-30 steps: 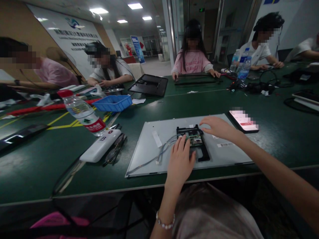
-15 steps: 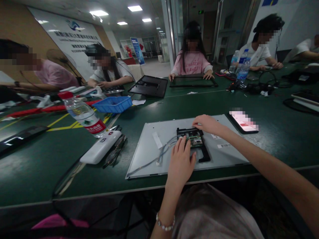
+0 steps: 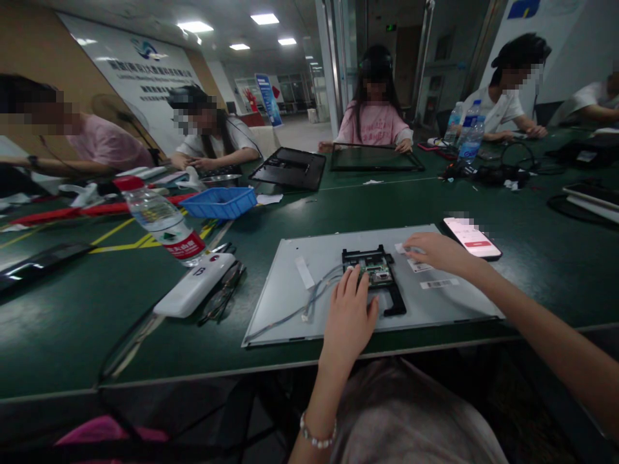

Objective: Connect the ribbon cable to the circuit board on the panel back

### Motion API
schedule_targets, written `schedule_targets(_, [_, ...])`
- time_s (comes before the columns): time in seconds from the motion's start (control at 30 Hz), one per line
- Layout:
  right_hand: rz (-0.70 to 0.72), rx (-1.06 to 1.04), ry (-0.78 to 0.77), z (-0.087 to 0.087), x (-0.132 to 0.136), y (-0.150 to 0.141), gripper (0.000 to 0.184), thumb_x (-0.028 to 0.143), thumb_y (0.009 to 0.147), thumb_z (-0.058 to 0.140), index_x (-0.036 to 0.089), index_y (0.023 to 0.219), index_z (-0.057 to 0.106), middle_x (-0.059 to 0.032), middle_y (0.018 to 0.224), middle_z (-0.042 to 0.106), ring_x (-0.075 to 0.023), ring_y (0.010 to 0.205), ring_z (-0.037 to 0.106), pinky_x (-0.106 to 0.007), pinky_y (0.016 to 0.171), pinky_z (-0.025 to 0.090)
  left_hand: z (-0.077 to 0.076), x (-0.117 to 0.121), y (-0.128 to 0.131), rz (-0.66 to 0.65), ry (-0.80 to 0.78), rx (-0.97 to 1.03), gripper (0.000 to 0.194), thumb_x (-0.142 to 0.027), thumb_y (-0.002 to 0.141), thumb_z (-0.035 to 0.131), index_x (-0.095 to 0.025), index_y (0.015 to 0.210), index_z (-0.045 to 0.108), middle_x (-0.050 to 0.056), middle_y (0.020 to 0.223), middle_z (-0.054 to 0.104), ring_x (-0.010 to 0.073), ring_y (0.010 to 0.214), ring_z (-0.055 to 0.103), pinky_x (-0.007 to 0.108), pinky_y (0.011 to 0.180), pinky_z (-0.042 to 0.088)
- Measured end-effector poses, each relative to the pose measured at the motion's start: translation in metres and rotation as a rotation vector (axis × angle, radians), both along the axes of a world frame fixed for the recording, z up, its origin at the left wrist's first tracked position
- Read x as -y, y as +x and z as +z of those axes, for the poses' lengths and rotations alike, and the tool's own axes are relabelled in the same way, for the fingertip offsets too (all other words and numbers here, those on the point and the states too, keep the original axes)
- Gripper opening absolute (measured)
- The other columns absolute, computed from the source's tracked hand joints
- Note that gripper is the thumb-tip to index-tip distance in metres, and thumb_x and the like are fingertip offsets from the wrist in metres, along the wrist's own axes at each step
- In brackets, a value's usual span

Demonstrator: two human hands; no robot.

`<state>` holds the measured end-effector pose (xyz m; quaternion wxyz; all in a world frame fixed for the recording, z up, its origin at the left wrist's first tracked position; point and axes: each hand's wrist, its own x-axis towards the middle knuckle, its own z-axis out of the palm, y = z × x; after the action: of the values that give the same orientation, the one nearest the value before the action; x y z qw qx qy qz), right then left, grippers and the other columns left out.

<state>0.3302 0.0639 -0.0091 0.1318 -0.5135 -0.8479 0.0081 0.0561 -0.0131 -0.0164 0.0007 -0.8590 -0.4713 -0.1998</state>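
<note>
A flat silver-grey display panel (image 3: pixel 271 283) lies on the table before me. Near its middle sits a black plastic bracket (image 3: pixel 397 299) holding a green circuit board (image 3: pixel 380 274), with grey cables (image 3: pixel 314 299) running to the left. My left hand (image 3: pixel 349 309) lies with outstretched fingers over the left side of the bracket and board, its fingertips near the cable end. To the right of the bracket, my right hand (image 3: pixel 435 252) is above the panel. Its thumb and fingers pinch a small white piece of tape (image 3: pixel 400 247). White labels (image 3: pixel 439 283) are stuck on the panel below that hand.
A lit phone (image 3: pixel 471 238) lies beyond the panel's right corner. To the left are a white power bank (image 3: pixel 193 287), glasses (image 3: pixel 222 293), a water bottle (image 3: pixel 167 225) and a blue tray (image 3: pixel 220 202). Across the table, a co-worker handles a black frame (image 3: pixel 377 167).
My right hand went to the bracket's upper edge, then moved right with the white tape between its fingers. The left hand stayed put. The co-worker opposite lowered the black frame, then tilted it up slightly.
</note>
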Motion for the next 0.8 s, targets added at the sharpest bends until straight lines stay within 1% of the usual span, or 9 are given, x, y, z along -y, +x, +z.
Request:
schedule_targets(0.17, [-0.075,-0.046,0.007,-0.003,0.014,0.015,0.035,0.037,0.089,0.05,0.02,0.117,0.063,-0.0105,0.121,0.064,-0.0275,0.112,0.058,-0.043,0.097,0.044,0.0,-0.001,0.001,0.001,0.003,0.002,0.043,-0.029,0.093,0.044,-0.015,0.133,0.043,0.012,0.148,0.036,0.0276,0.138,0.031,0.047,0.11,0.032])
schedule_targets(0.3, [-0.136,-0.038,-0.017,-0.018,0.029,0.014,0.049,0.044,0.087,0.052,0.016,0.126,0.056,-0.0145,0.127,0.06,-0.0297,0.116,0.056,-0.044,0.099,0.043,0.0,0.0,0.001,0.002,0.002,0.003,0.044,-0.029,0.093,0.043,-0.014,0.134,0.042,0.013,0.149,0.036,0.0275,0.139,0.03,0.047,0.111,0.032])
schedule_targets(0.37, [-0.15,-0.044,-0.012,-0.023,0.034,0.011,0.05,0.045,0.088,0.05,0.014,0.128,0.054,-0.0161,0.128,0.059,-0.0298,0.118,0.055,-0.044,0.099,0.043,-0.001,0.0,0.0,0.002,0.004,0.005,0.044,-0.029,0.093,0.043,-0.014,0.134,0.042,0.013,0.149,0.036,0.0272,0.139,0.029,0.046,0.111,0.032])
schedule_targets(0.47, [-0.17,-0.062,0.006,-0.022,0.037,0.006,0.042,0.04,0.09,0.048,0.015,0.121,0.059,-0.0153,0.123,0.062,-0.0294,0.113,0.058,-0.044,0.095,0.046,-0.001,0.0,0.0,-0.002,0.01,0.009,0.043,-0.028,0.092,0.044,-0.015,0.133,0.043,0.013,0.148,0.036,0.0271,0.139,0.03,0.046,0.11,0.032])
schedule_targets(0.6, [-0.158,-0.034,0.026,-0.013,0.036,0.001,0.027,0.032,0.09,0.048,0.018,0.104,0.067,-0.0116,0.109,0.068,-0.0274,0.1,0.063,-0.041,0.086,0.049,-0.002,0.0,0.0,-0.001,0.016,0.012,0.043,-0.028,0.092,0.044,-0.016,0.133,0.043,0.013,0.148,0.037,0.0272,0.138,0.031,0.047,0.11,0.033])
schedule_targets(0.7, [-0.164,0.029,0.069,-0.008,0.036,-0.004,0.025,0.026,0.092,0.045,0.018,0.097,0.068,-0.011,0.104,0.068,-0.0266,0.098,0.062,-0.039,0.084,0.048,-0.001,0.0,0.0,0.0,0.015,0.011,0.043,-0.028,0.092,0.044,-0.015,0.133,0.043,0.013,0.148,0.037,0.0271,0.138,0.031,0.047,0.11,0.033])
schedule_targets(0.8, [-0.158,0.065,0.1,-0.008,0.036,-0.006,0.025,0.022,0.092,0.043,0.018,0.097,0.067,-0.0109,0.104,0.069,-0.0263,0.098,0.062,-0.039,0.083,0.048,-0.001,0.0,0.0,-0.003,0.012,0.008,0.042,-0.029,0.092,0.044,-0.015,0.133,0.043,0.013,0.148,0.037,0.027,0.138,0.031,0.047,0.11,0.032])
